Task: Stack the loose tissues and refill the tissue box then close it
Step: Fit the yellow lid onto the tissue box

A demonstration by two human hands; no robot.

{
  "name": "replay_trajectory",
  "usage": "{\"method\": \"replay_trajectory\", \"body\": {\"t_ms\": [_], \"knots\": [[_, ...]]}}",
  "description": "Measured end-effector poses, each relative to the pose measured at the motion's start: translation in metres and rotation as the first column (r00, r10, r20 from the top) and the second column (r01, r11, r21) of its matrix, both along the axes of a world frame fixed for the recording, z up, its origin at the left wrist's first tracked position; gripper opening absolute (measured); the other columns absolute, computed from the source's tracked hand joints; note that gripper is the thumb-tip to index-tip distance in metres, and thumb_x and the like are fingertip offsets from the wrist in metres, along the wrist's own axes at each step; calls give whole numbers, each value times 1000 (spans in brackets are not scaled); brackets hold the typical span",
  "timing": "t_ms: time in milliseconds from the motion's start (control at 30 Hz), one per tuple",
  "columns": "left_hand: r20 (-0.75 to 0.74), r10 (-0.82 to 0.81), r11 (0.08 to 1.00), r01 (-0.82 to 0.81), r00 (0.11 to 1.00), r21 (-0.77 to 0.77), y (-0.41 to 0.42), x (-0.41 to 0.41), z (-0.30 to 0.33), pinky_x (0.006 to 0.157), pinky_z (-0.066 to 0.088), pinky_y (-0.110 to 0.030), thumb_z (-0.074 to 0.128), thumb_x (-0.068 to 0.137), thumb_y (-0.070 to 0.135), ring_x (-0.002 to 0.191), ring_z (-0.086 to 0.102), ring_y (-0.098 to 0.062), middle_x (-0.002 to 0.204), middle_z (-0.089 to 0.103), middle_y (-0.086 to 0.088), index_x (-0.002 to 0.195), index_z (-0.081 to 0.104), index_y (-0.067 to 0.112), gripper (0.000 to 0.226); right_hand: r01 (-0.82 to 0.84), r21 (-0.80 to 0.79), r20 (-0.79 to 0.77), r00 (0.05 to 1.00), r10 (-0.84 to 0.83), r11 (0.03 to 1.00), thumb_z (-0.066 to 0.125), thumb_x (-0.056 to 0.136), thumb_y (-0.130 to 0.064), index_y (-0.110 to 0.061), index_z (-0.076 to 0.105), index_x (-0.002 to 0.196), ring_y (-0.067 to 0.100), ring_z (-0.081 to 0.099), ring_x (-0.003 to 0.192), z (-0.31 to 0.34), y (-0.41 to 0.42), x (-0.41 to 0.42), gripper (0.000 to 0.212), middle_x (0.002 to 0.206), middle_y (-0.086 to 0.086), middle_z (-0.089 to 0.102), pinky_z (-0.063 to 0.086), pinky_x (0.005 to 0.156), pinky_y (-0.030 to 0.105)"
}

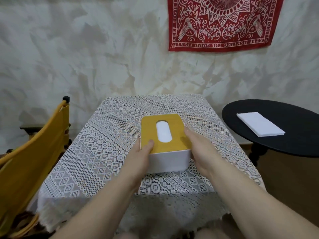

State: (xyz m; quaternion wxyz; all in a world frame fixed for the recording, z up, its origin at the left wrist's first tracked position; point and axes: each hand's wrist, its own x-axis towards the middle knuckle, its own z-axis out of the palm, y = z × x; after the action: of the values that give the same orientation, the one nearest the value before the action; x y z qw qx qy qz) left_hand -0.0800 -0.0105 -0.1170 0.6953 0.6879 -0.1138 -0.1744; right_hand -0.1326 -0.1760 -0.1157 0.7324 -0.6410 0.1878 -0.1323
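At the centre of the frame, a white tissue box (168,161) sits on a table draped in a white lace tablecloth (107,135). Its mustard-yellow lid (150,128) is seated on top, and white tissue shows through the oval slot (163,131) in the lid. The left hand (140,155) grasps the box's near left corner, thumb lying on the lid and fingers hidden down the left side. The right hand (198,149) lies flat against the box's right side with fingers extended along the wall, touching it rather than curling around it.

At the right edge of the frame, well apart from the box, a stack of folded white tissues (259,124) lies on a round black side table (293,144). In the lower left, a yellow fabric chair (31,152) stands beside the table. In the upper right, a red bandana (222,23) with white patterning hangs on the crumpled pale wall covering (86,49).
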Motion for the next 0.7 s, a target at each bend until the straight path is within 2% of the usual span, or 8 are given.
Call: {"method": "replay_trajectory", "body": {"t_ms": [33, 100, 200, 467, 533, 633, 667, 700], "knots": [[-1, 3, 1000, -3, 1000, -8, 0, -6, -3, 72, 43, -27, 48, 96, 32, 97, 61, -8, 106, 67, 13, 108, 59, 33, 16, 6, -9, 18, 1000, -6, 1000, 45, 98, -37, -21, 60, 118, 11, 65, 96, -5, 3, -3, 29, 107, -6, 70, 49, 82, 31], [0, 11, 1000, -11, 1000, -16, 1, -13, -4, 78, 49, -33, 48, 96, 34, 99, 62, -13, 107, 68, 10, 112, 58, 34, 19, 0, -27, 30, 1000, 0, 1000, 45, 98, -35, -28, 55, 123, 10, 62, 102, -10, 11, -9, 27, 111, -11, 66, 47, 88, 33], [8, 17, 999, -17, 1000, -28, 1, -19, -2, 84, 51, -38, 45, 97, 34, 101, 62, -19, 109, 68, 5, 117, 57, 33, 23, 9, -87, 39, 999, -6, 996, 46, 95, -34, -34, 45, 134, 15, 60, 106, -14, 18, -14, 39, 118, -9, 63, 47, 95, 42], [70, 36, 999, -36, 997, -7, -1, -24, 1, 56, 45, -17, 38, 100, 28, 83, 60, -7, 101, 65, 8, 115, 53, 31, 22, 25, -143, 63, 998, -16, 989, 45, 98, -24, -32, 56, 118, 17, 65, 95, -10, 20, -16, 24, 103, -7, 69, 52, 83, 37], [80, 50, 999, -51, 996, 9, -1, -26, 2, 56, 44, -18, 37, 100, 28, 83, 58, -7, 100, 63, 8, 117, 51, 31, 22, 27, -149, 51, 999, -20, 988, 45, 98, -24, -33, 58, 114, 16, 64, 93, -10, 21, -17, 22, 101, -8, 69, 52, 83, 39], [59, 45, 999, -46, 997, 24, -1, -27, 8, 60, 43, -25, 38, 100, 29, 86, 58, -11, 104, 62, 6, 122, 51, 28, 25, 45, -133, 26, 999, -42, 990, 48, 96, -29, -35, 59, 106, 19, 64, 91, -6, 20, -18, 16, 100, -6, 68, 53, 85, 49], [59, 41, 999, -43, 997, 34, -1, -28, 9, 61, 43, -26, 39, 100, 30, 88, 59, -12, 106, 62, 5, 124, 50, 28, 26, 57, -140, 18, 998, -55, 989, 50, 94, -35, -35, 57, 111, 21, 63, 91, -4, 22, -20, 18, 101, -4, 67, 53, 83, 52], [70, 35, 998, -38, 997, 41, -1, -28, 10, 61, 44, -25, 39, 100, 30, 88, 59, -12, 107, 62, 4, 125, 49, 29, 27, 75, -177, 5, 997, -76, 981, 53, 90, -43, -31, 53, 118, 22, 63, 91, -5, 23, -20, 31, 104, -3, 64, 54, 79, 52]]}}
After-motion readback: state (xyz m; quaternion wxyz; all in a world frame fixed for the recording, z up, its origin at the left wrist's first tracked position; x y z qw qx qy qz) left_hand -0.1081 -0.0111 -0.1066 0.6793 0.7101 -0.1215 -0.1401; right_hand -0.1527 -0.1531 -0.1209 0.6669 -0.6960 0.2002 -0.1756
